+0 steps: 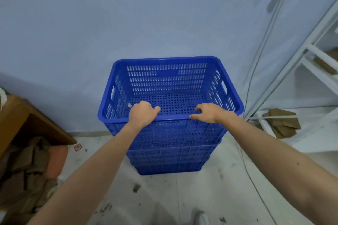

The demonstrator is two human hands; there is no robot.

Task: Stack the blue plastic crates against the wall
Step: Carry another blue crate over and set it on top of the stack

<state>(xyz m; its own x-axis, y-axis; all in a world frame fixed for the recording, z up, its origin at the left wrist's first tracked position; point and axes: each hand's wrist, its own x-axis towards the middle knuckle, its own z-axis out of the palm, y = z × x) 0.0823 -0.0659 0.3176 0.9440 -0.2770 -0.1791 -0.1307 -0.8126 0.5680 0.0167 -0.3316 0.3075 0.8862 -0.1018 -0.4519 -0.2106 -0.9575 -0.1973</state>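
A stack of blue perforated plastic crates (170, 151) stands on the floor against the pale blue wall (128, 14). The top crate (168, 78) is empty, with a handle slot in each side wall. My left hand (141, 114) is curled over the top crate's near rim, left of its middle. My right hand (206, 113) rests on the same rim to the right, fingers bent and slightly apart, thumb touching the rim's outer edge. Both forearms reach in from the bottom corners of the view.
A brown wooden table (22, 117) stands at the left with cardboard scraps and a reddish bag (56, 160) beneath it. A white metal rack (311, 64) with cardboard pieces (281, 122) stands at the right. A thin cable (250, 160) trails across the dirty tiled floor.
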